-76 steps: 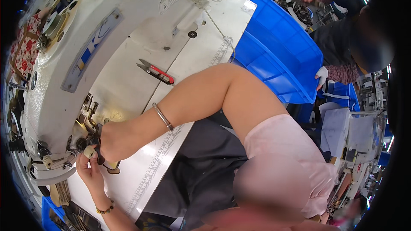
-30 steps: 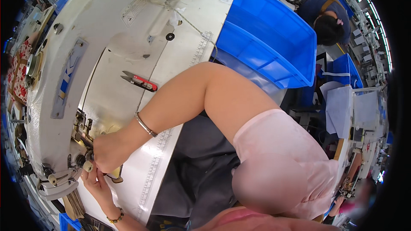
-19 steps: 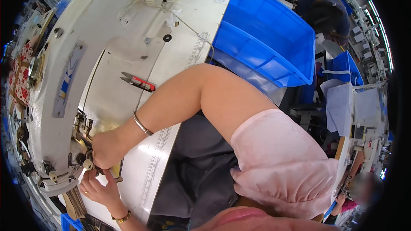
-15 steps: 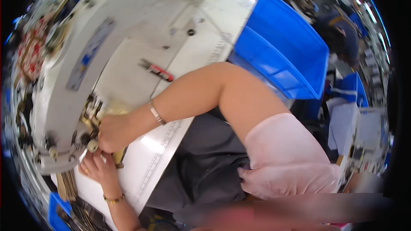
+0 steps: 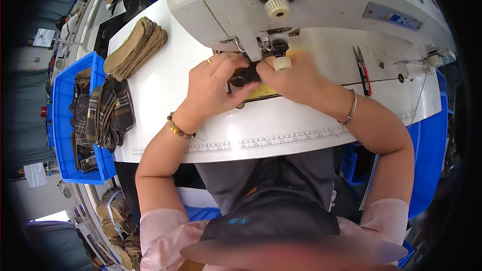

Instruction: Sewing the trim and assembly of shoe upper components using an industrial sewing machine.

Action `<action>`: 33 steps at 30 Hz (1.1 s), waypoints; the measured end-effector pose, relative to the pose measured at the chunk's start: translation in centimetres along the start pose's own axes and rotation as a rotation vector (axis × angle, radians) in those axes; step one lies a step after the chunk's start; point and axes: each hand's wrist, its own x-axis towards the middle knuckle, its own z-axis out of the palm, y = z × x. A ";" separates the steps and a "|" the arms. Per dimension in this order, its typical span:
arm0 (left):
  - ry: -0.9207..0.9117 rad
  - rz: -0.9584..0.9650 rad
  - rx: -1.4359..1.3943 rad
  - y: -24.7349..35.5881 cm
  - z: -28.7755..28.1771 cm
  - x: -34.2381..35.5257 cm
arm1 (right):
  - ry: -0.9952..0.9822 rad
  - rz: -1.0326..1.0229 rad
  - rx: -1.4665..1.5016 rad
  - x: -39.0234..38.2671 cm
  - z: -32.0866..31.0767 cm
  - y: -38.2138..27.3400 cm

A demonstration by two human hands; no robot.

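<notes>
A white sewing machine (image 5: 321, 5) stands over the tabletop, and both my hands are close together under its needle end. Between them is a small dark piece (image 5: 243, 75), apparently fabric, partly hidden by fingers. My left hand (image 5: 217, 81) pinches its left side, thumb below and fingers curved above. From the right, my right hand (image 5: 296, 81) grips its other side with fingers bent, close against the round cream knob (image 5: 282, 63). A yellowish plate (image 5: 263, 91) shows beneath the hands. The needle tip itself is hidden.
Red-handled thread snips (image 5: 364, 73) lie right of my right hand. A stack of tan curved fabric pieces (image 5: 134, 47) sits at the table's left, beside plaid pieces (image 5: 106, 113) overhanging a blue bin (image 5: 108, 168). A printed ruler (image 5: 281, 138) follows the front edge.
The view has swung round, so the machine now lies across the top and the left-hand stacks show. My hands stay at the needle area; the dark piece between them is now visible.
</notes>
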 end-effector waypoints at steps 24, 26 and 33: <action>-0.102 0.027 -0.163 -2.0 1.5 -0.2 | -0.250 -0.061 -0.026 -1.1 -2.9 -3.6; -0.094 0.078 -0.155 -2.3 1.6 0.0 | -0.256 -0.064 -0.020 -1.1 -3.0 -3.6; -0.104 -0.014 -0.242 -2.5 1.8 -0.3 | -0.232 -0.059 0.013 -1.2 -2.8 -3.4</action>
